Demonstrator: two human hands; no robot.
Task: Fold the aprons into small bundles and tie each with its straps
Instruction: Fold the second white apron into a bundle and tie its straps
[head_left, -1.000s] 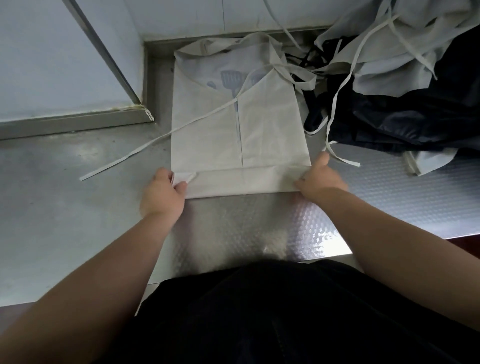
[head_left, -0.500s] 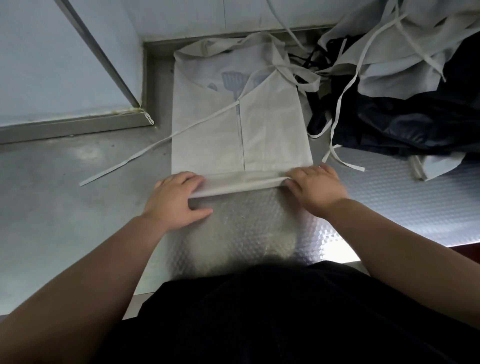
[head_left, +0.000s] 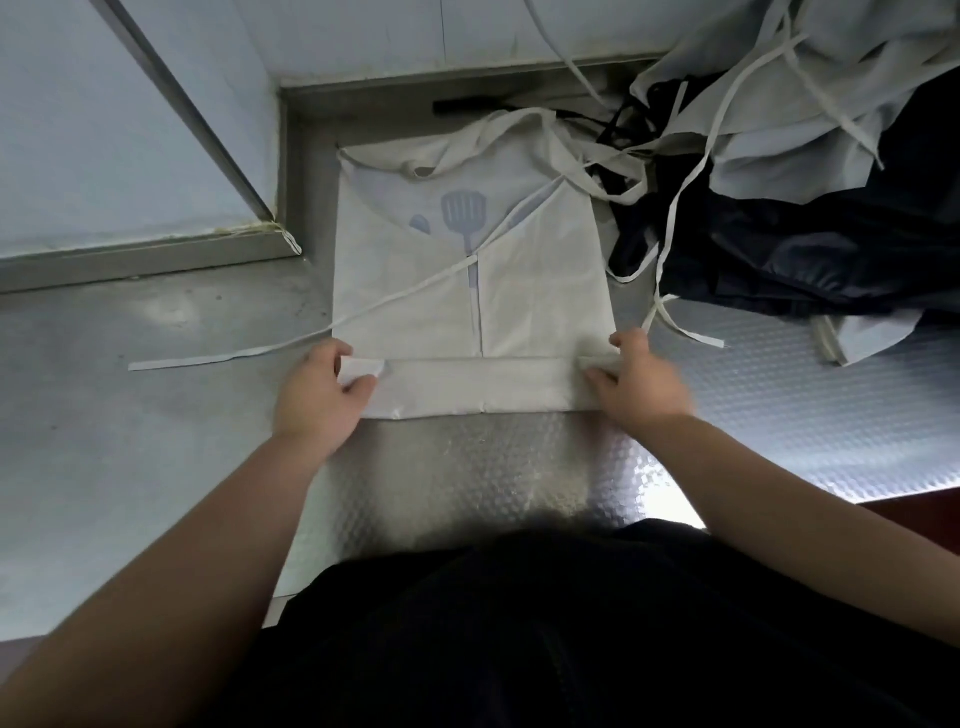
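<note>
A cream apron (head_left: 540, 291) with a blue spatula print lies flat on the steel counter (head_left: 156, 415), its sides folded in to a narrow rectangle. Its near end is turned over into a flat band (head_left: 478, 387). My left hand (head_left: 322, 400) pinches the band's left end between thumb and fingers. My right hand (head_left: 634, 384) grips the band's right end. One long strap (head_left: 291, 345) trails from the apron's middle out to the left across the counter. More straps bunch at the apron's far right corner.
A heap of unfolded aprons (head_left: 810, 218), dark navy and pale grey with loose straps, fills the right back of the counter. A wall and a metal ledge (head_left: 156, 254) bound the left back. The counter's front edge runs just before my body.
The rolled near end has been turned over once more into a wider flat band. Both hands moved from pressing on the roll to gripping the band's two ends.
</note>
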